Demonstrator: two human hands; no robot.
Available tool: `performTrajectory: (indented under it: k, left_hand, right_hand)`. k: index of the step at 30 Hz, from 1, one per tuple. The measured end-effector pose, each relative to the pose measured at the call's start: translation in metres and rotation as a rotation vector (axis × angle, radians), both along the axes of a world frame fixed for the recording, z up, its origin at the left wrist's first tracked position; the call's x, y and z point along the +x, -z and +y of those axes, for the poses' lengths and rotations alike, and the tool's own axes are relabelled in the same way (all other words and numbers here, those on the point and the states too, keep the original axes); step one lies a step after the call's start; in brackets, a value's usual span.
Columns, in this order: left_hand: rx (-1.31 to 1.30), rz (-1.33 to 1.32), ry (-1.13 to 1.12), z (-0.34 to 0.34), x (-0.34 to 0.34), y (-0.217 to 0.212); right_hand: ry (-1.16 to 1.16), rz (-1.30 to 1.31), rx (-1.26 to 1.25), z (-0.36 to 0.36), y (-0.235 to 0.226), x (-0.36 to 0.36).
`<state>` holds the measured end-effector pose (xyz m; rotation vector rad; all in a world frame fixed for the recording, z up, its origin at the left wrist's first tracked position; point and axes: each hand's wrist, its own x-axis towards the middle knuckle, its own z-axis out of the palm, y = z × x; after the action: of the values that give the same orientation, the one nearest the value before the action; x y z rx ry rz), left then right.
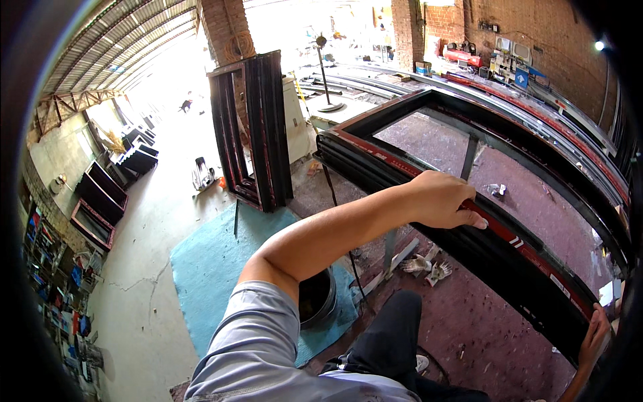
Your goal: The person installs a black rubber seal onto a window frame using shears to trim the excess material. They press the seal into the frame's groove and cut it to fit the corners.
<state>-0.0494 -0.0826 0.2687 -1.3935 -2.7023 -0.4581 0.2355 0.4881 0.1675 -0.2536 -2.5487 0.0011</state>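
A long black window frame [522,285] with dark red film along its top faces lies level in front of me, stretching from the middle to the right. My left hand [443,201] is closed over its near rail, with the thumb on my side; the other fingers are partly hidden behind the rail. Toward the right end, my right hand [593,336] grips the same rail, fingertips on its top edge. Through the frame's opening a grey crossbar [470,155] shows underneath.
Left of the frame stands a stack of dark frames [251,130]. Below are a blue mat [207,268], a black bucket [317,298] and work gloves [429,266]. Long metal profiles [562,124] lie beyond at right. More frames [100,194] lean along the left wall.
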Motion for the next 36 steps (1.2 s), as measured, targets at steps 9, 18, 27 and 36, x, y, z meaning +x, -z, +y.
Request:
performTrajectory:
  k: [9,18,27,36]
  left_hand:
    - [-0.001,-0.074,-0.088,0.009,0.005,0.0]
    - [0.05,-0.324,-0.036,0.008,-0.008,-0.015]
    - [-0.033,-0.207,-0.186,-0.005,-0.002,-0.003]
    - [-0.023,-0.293,-0.109,-0.017,-0.025,-0.014]
  right_hand:
    - [-0.025,-0.015,-0.063,-0.001,-0.005,-0.004]
    - [0.028,-0.036,0.024,0.011,0.0,0.01]
    - [-0.038,0.035,-0.03,-0.077,-0.045,-0.016]
    - [-0.041,0.043,-0.045,-0.093,-0.058,-0.004]
